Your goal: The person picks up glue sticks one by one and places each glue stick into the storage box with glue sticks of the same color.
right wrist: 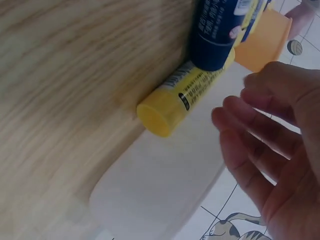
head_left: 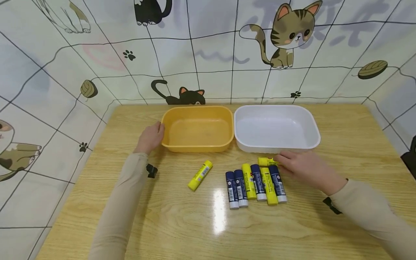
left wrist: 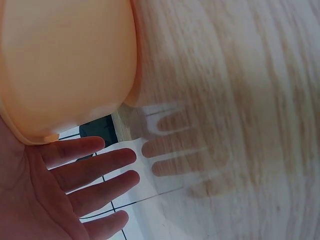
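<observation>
My left hand (head_left: pixel 150 138) rests against the left end of the orange-yellow plastic basin (head_left: pixel 198 148). Its fingers (left wrist: pixel 95 167) are spread and straight in the left wrist view; the thumb is hidden. My right hand (head_left: pixel 310 169) hovers just in front of the white basin (head_left: pixel 276 148), fingers loosely bent with nothing between them. Beside those fingertips, a yellow glue stick (right wrist: pixel 172 102) lies sideways along the white basin's front. Below it is a row of several blue and yellow glue sticks (head_left: pixel 256 184), side by side. Another yellow glue stick (head_left: pixel 200 176) lies alone at a slant, left of the row.
Both basins stand side by side at the back of the wooden table (head_left: pixel 169 224) with nothing inside. Behind them rises a white cloth backdrop (head_left: pixel 214 54) with cat drawings and grid lines. A dark object (head_left: pixel 410 159) shows at the right edge.
</observation>
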A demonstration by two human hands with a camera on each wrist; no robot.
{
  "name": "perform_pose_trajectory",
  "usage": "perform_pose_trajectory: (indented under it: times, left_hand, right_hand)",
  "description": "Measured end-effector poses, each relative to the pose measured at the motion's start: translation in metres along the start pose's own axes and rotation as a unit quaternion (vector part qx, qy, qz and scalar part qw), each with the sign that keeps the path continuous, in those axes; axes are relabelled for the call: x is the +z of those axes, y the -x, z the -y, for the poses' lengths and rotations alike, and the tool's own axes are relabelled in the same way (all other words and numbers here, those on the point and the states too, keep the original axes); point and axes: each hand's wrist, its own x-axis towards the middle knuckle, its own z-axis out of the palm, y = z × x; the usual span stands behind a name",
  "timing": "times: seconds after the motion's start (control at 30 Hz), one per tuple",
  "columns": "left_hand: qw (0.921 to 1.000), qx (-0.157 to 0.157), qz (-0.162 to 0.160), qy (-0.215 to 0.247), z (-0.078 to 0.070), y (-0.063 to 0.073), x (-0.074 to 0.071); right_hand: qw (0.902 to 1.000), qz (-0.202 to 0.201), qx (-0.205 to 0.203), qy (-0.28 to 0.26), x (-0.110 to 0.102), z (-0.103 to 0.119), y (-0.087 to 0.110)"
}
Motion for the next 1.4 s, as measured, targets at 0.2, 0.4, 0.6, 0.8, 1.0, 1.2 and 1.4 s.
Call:
perform_pose_trajectory:
  times: [0.2, 0.4, 0.6, 0.8, 1.0, 1.2, 1.4]
  left_hand:
    - [1.0000, 0.000, -0.002, 0.005, -0.001, 0.001, 0.000]
    - [1.0000, -0.001, -0.005, 0.005, -0.002, 0.002, 0.000]
    - [0.9999, -0.007, -0.008, 0.002, -0.001, 0.002, 0.001]
    - [0.9998, -0.013, -0.011, 0.003, 0.001, 0.000, 0.003]
    - [0.9998, -0.013, -0.012, 0.010, 0.001, 0.000, 0.005]
    - [0.9998, -0.012, -0.008, 0.010, 0.001, 0.000, 0.005]
    - [0.9999, -0.007, -0.008, 0.007, 0.001, -0.001, 0.004]
  right_hand:
    - [0.9996, 0.017, 0.013, 0.020, 0.010, 0.003, 0.002]
    - [0.9979, 0.033, 0.030, 0.046, 0.014, 0.005, 0.003]
    - [0.9938, 0.042, 0.023, 0.101, 0.017, 0.005, -0.001]
    - [0.9911, 0.008, -0.001, 0.133, 0.022, 0.000, 0.000]
    - [0.9913, 0.002, 0.010, 0.131, 0.023, -0.001, 0.001]
    - [0.9930, 0.021, 0.031, 0.112, 0.019, 0.002, 0.002]
    - [0.9932, 0.040, 0.071, 0.082, 0.008, 0.005, 0.002]
